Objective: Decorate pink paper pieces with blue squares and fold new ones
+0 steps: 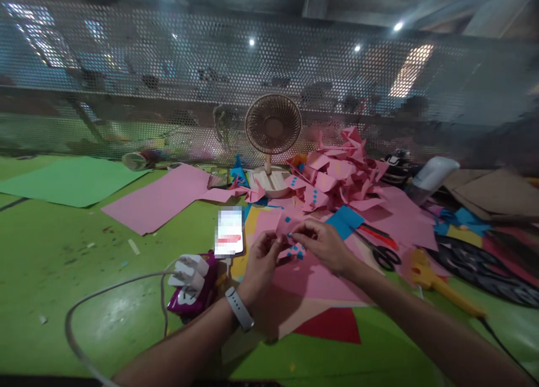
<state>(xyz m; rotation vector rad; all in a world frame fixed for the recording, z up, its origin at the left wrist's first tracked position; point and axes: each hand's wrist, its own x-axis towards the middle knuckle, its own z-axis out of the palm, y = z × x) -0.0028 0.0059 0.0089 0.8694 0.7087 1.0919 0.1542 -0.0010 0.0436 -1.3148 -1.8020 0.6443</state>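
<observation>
My left hand (265, 253) and my right hand (322, 242) meet over pink paper sheets (324, 280). Both have their fingers closed in a pinch, the fingertips close together. A tiny blue paper piece seems to sit at the right fingertips. What the left fingers hold is hidden and too small to make out. Several small blue paper pieces (298, 254) lie just below the fingertips, and one blue square (287, 219) lies above them. Behind the hands is a heap of folded pink paper shapes (337, 173), some with rows of blue diamonds.
A lit phone (229, 232) and a white plug adapter on a purple block (189, 277) are left of the hands. Scissors (385, 258), a blue sheet (345, 221) and a yellow glue gun (442, 288) lie to the right. A fan (273, 126) stands behind.
</observation>
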